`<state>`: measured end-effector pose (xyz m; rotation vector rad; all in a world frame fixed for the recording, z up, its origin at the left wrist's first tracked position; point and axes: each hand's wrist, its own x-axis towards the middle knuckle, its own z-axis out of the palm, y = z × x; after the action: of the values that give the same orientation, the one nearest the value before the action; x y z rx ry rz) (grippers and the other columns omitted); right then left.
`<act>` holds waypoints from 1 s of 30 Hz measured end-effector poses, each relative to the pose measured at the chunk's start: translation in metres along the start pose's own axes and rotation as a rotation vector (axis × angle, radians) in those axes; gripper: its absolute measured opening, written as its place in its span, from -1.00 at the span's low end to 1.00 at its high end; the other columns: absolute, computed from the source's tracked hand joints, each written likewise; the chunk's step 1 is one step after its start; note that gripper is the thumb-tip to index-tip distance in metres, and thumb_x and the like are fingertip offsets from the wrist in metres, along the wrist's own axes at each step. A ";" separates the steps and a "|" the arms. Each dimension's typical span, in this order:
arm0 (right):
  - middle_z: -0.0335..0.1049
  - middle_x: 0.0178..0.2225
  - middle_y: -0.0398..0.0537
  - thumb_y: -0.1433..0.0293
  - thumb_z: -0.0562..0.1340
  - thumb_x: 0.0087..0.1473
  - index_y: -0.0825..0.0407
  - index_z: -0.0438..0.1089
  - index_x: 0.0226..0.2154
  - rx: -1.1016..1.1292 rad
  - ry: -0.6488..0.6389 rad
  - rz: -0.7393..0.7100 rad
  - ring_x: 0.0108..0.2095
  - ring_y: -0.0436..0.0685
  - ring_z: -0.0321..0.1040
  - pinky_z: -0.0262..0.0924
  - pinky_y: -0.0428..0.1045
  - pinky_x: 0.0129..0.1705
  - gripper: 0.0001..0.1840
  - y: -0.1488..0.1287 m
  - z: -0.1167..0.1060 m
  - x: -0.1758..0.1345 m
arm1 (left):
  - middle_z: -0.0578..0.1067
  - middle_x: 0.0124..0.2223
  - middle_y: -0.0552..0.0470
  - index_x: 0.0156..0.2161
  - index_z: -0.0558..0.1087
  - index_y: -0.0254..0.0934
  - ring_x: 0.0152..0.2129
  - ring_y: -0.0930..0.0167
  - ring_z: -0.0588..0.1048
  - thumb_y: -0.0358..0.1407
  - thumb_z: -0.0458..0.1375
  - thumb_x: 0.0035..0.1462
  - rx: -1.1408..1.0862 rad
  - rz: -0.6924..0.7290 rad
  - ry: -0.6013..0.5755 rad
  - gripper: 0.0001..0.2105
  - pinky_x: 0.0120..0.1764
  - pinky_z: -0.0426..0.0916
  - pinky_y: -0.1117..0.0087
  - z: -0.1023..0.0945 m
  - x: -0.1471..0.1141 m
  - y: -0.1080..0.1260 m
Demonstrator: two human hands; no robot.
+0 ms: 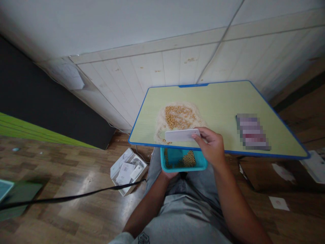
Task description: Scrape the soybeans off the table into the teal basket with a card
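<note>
My right hand (pixel 212 144) pinches one end of a white flat rectangular plate (pixel 179 135), held on edge at the table's near side. Just beyond the plate lies a heap of round golden beans (pixel 171 119), which look like soybeans, mixed with fine pale grains (pixel 160 122) that look like rice. A teal plastic tray (pixel 176 156) is below the near table edge, above my lap. Several golden beans (pixel 189 159) are inside, gathered mostly at its right and left. My left hand (pixel 169 174) holds the tray from beneath, its fingers mostly hidden.
The pale green table (pixel 218 101) has a blue rim and stands against the wall. A blurred-out flat object (pixel 252 132) lies on its right part. On the floor are an open white box (pixel 129 171) with papers and a cardboard box (pixel 261 173). A black strap (pixel 83 195) crosses the lower left.
</note>
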<state>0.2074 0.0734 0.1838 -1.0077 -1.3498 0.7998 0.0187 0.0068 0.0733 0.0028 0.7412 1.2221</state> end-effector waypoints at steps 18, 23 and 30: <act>0.89 -0.27 -0.01 0.00 0.66 0.31 -0.09 0.88 -0.18 -0.016 0.024 -0.021 -0.28 0.31 0.86 0.74 0.11 -0.17 -0.67 -0.006 -0.014 -0.008 | 0.84 0.44 -0.25 0.38 0.76 -0.23 0.73 -0.10 0.47 0.09 0.11 0.67 0.040 -0.006 0.010 -0.43 0.77 0.31 -0.21 -0.012 0.008 -0.001; 0.90 -0.25 -0.01 0.03 0.66 0.33 -0.08 0.89 -0.16 -0.004 0.035 -0.027 -0.27 0.29 0.86 0.73 0.09 -0.16 -0.69 -0.006 -0.010 -0.009 | 0.87 0.38 -0.25 0.27 0.81 -0.20 0.63 -0.12 0.59 0.04 0.09 0.71 0.018 -0.020 0.091 -0.48 0.71 0.43 -0.20 -0.008 0.007 0.000; 0.91 -0.23 0.02 -0.07 0.67 0.34 -0.07 0.88 -0.14 -0.007 0.002 0.005 -0.24 0.33 0.87 0.76 0.14 -0.11 -0.58 -0.003 -0.005 -0.010 | 0.84 0.44 -0.29 0.37 0.76 -0.28 0.64 -0.08 0.60 -0.03 -0.02 0.76 -0.024 -0.008 0.126 -0.43 0.70 0.48 -0.14 -0.004 0.003 0.003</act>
<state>0.2113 0.0625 0.1833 -1.0172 -1.3497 0.7989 0.0149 0.0091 0.0692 -0.0976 0.8352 1.2316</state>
